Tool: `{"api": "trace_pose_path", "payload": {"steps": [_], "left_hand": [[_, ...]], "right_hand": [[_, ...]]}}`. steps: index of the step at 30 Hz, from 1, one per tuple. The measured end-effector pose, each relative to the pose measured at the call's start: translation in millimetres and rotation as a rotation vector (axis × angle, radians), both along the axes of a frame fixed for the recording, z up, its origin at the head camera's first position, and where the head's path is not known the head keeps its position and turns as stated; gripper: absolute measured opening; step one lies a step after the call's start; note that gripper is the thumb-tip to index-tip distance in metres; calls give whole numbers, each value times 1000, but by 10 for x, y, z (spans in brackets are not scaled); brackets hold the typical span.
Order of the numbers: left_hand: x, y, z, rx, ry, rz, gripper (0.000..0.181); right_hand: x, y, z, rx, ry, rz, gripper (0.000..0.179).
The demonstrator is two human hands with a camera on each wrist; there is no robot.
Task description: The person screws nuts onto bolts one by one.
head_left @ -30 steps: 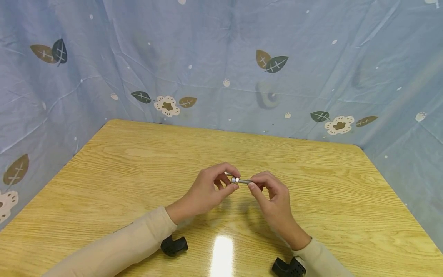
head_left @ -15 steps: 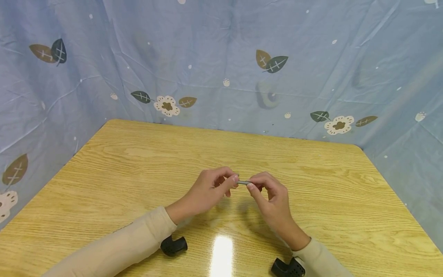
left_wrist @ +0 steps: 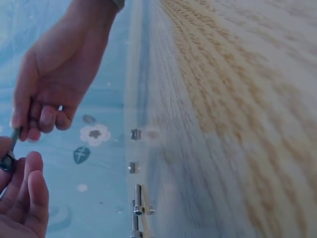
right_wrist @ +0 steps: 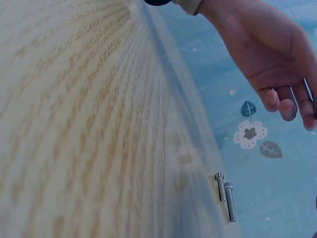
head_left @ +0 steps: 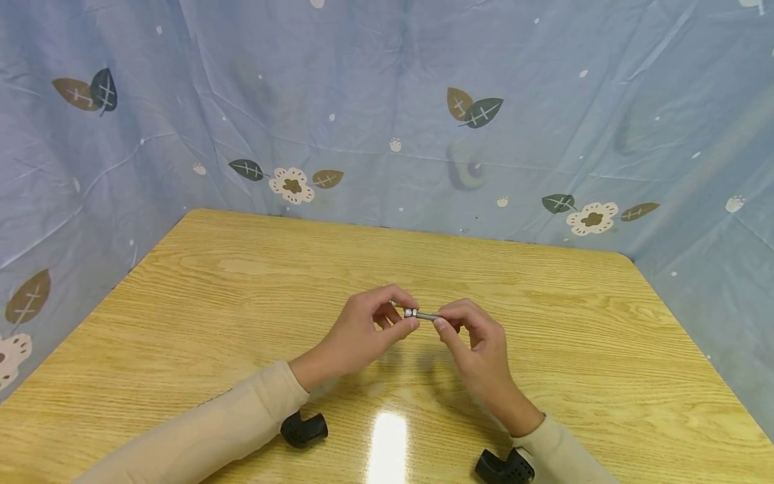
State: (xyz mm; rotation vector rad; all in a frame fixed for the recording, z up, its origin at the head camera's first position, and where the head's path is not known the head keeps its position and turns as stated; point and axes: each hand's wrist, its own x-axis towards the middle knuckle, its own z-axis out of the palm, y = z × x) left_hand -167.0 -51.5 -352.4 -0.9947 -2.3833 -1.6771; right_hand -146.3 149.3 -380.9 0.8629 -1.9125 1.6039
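Over the middle of the table, a metal bolt (head_left: 428, 316) is held level between both hands in the head view. A short silver nut (head_left: 414, 313) sits round its left part. My left hand (head_left: 369, 329) pinches the nut between thumb and index fingertip. My right hand (head_left: 478, 343) pinches the bolt's right end, which its fingers hide. In the left wrist view, the right hand (left_wrist: 64, 69) is above and the left hand (left_wrist: 22, 203) below. The right hand's (right_wrist: 277, 54) fingertips reach the frame's edge in the right wrist view.
Loose bolts (left_wrist: 138, 198) and nuts (left_wrist: 132, 167) lie on the wooden table (head_left: 272, 269) in the left wrist view. Two bolts (right_wrist: 229, 201) show in the right wrist view. Blue patterned cloth (head_left: 375, 101) hangs round the table. Black wrist mounts (head_left: 304, 430) sit under the sleeves.
Half a second ago the left thumb was rolled upward, covering the nut. It has moved back down, and the nut shows again. The right hand keeps its pinch, nearly still.
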Motion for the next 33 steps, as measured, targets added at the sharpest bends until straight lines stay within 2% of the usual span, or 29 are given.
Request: {"api": "trace_pose_path", "payload": {"steps": [7,10,14,17,20,26,33], "left_hand": [[-10,-1,-3,-47,-103,-3,17],[-12,-6,-2,-51,-76,1,13],[-19,-7,-18,-16,2,-1,27],[-19,-4,-23,5,39,-1,21],[-12,-6,-15,2,42,6,16],[-5,-9,-3,-36,-8,15,9],[-12,-15,-2,-46,-117,-10,22]], "right_hand": [[-1,-6,0,11,1,14,15],[-4,-1,-4,11,-2,10,14],[-11,7,-13,11,-3,6,12],[-10,11,-16,10,-6,8,13],[-8,13,-14,9,-8,8,13],[-8,16,-10,8,-3,12,14],[0,-1,7,0,14,29,14]]}}
